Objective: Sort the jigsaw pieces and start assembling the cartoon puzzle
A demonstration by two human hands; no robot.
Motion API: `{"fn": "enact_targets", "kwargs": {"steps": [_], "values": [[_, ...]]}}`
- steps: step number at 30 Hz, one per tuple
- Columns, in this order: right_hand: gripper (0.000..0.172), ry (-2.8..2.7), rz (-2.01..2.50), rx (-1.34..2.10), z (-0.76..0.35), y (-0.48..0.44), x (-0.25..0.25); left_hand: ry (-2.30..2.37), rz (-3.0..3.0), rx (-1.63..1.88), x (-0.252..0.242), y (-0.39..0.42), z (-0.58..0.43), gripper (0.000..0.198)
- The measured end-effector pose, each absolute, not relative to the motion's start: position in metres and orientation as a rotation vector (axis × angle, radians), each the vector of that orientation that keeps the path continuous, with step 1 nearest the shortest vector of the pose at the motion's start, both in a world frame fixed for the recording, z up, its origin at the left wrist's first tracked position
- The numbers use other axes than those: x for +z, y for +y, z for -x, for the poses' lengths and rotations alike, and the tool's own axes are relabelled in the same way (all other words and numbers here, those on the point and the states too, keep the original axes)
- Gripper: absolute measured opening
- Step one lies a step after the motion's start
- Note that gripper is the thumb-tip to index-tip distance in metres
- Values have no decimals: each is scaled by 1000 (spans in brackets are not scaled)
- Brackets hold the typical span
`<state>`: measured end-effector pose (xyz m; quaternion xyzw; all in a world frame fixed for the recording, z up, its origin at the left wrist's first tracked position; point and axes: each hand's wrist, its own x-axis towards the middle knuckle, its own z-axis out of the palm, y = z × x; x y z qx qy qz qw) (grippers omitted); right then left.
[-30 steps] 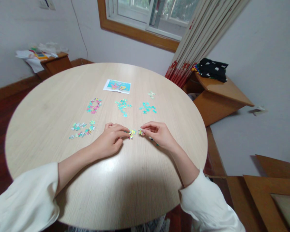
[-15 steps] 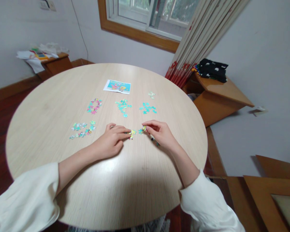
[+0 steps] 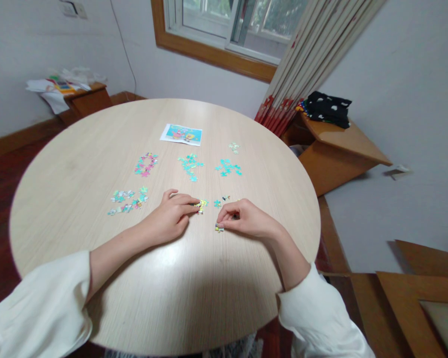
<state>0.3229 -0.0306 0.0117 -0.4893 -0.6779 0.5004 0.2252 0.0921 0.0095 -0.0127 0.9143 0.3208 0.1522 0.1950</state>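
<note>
Piece (image 3: 219, 227) sits on the table (image 3: 78, 149), pinched under the closed fingertips of the right hand (image 3: 248, 222). It is just nearer and to the right of the yellow cluster (image 3: 200, 204), which the left hand (image 3: 169, 216) pins with closed fingers. Two loose pieces (image 3: 217, 203) lie between; five sorted groups (image 3: 189, 164) and one picture (image 3: 181, 133) lie beyond.

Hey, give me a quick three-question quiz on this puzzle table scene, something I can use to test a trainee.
1. True or false: the right hand pinches a puzzle piece.
2. What does the left hand touch with its fingertips? A a pencil; B a yellowish piece cluster; C a cup.
3. Fill in: seen from the person, the printed picture lies on the ___ side of the table.
Key: 1 true; 2 B; 3 far.
</note>
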Motion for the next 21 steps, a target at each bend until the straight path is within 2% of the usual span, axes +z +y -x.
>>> {"fn": "enact_targets", "kwargs": {"steps": [21], "values": [[11,-1989,1404,1278,-326,-32,16,887,-2544,469,-15,11,-91,43]]}}
